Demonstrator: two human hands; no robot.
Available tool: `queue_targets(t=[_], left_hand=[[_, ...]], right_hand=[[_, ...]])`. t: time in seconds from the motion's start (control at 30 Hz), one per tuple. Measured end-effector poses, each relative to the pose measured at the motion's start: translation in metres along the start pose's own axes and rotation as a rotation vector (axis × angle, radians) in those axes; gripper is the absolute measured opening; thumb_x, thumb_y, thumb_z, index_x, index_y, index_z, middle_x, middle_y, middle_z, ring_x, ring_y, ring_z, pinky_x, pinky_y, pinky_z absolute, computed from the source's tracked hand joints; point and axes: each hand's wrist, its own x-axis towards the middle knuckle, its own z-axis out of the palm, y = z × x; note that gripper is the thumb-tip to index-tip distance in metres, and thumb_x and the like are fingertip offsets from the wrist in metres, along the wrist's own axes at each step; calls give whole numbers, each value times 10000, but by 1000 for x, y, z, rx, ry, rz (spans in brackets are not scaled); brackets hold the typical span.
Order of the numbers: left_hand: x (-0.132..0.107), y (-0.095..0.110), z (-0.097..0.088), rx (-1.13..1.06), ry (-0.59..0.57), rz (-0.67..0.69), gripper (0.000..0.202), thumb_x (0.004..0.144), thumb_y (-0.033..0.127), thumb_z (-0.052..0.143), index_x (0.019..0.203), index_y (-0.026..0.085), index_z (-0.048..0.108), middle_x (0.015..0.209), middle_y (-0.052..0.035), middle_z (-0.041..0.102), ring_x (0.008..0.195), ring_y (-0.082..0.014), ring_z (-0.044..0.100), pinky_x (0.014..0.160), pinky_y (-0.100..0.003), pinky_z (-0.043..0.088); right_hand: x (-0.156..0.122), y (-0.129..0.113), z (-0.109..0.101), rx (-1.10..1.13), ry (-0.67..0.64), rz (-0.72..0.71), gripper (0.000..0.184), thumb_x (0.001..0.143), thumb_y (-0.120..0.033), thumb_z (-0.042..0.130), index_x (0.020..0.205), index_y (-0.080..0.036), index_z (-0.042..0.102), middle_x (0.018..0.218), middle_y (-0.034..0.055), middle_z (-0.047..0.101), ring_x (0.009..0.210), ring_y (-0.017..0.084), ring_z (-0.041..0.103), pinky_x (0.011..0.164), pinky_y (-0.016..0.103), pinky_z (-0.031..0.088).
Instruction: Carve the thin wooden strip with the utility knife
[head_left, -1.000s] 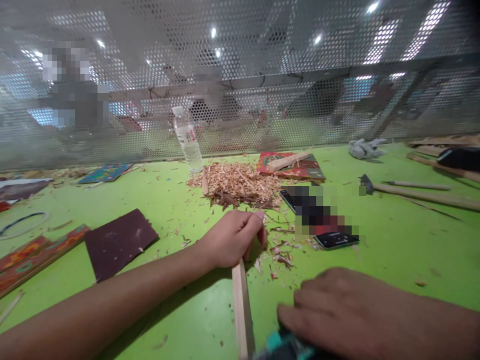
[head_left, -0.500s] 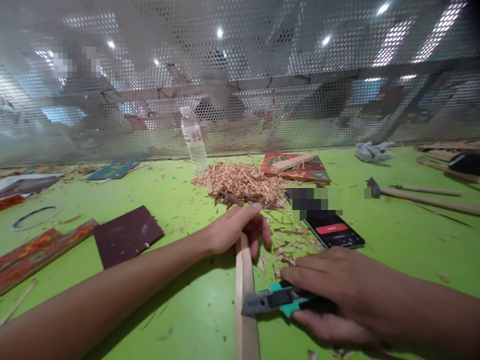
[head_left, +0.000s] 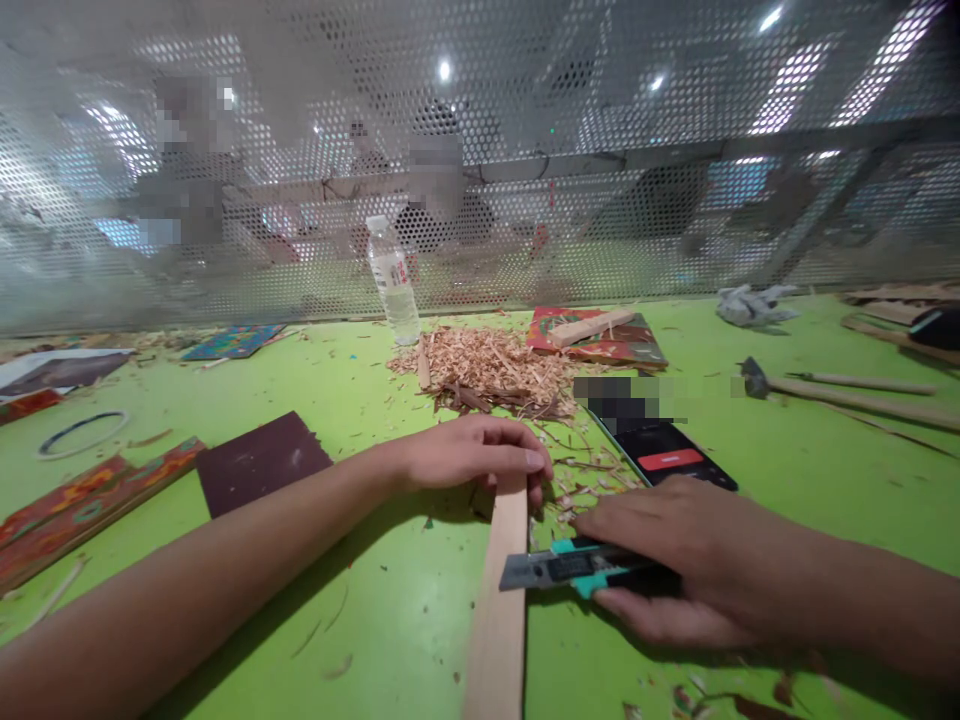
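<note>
Bent over a bright green counter [head_left: 390,630], a person holds a long, pale strip of bare wood [head_left: 499,620] with the left hand [head_left: 480,452], whose grip curls around the far end, the thumb lying across the top. The strip runs from that hand toward the bottom edge of the view, in front of the person. The right hand [head_left: 667,565] has its grip wrapped firmly around the handle of a black and turquoise utility knife [head_left: 559,570] with a broad grey metal blade. The blade reaches over the strip's right edge; whether it touches the wood is hard to tell.

Just beyond the right hand lies a black smartphone [head_left: 671,450] with a red bar on its lit screen. A heap of pale, curled wood shavings [head_left: 495,362] sits past the left hand, a clear plastic water bottle [head_left: 394,290] with a white cap standing beside it. A dark brown square sheet [head_left: 259,460] lies flat near the left forearm. Off to the right rests a wooden-handled hammer [head_left: 847,395] with a dark head. A grey perforated metal screen [head_left: 300,285] rises behind the counter.
</note>
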Motion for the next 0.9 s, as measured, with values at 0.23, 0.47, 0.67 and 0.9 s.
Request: queue_targets(t=[0.23,0.47,0.67,0.9], left_hand=[[0,-8,-6,-144,-48,113,164,952,257,757,1057,135,725,996,-74,732,922,-149,687,889,-310,508],[2,-7,-1,-341,25,59,220,905,64,562,988,118,759,895,-69,705,810,-138,673,774,-263,502],[4,-6,4,-336,64,23,266,809,56,526,951,109,745,814,-63,686,789,-159,692,803,-295,525],[3,-3,17,-156,212,29,170,867,119,571,923,150,728,845,-43,693,692,-113,612,629,-223,451]], right_hand=[[1,7,0,21,48,138,155,1004,-310,527,1002,-207,643,827,31,696,674,171,629,626,265,434],[3,8,0,4,67,163,228,1051,-360,495,1093,-199,651,924,66,728,747,197,669,675,289,477],[2,8,0,-14,65,112,246,1052,-326,490,1168,-178,648,946,77,743,760,197,689,682,290,495],[0,9,3,-21,98,120,264,1063,-333,489,1207,-174,645,1009,92,756,808,209,710,694,306,506]])
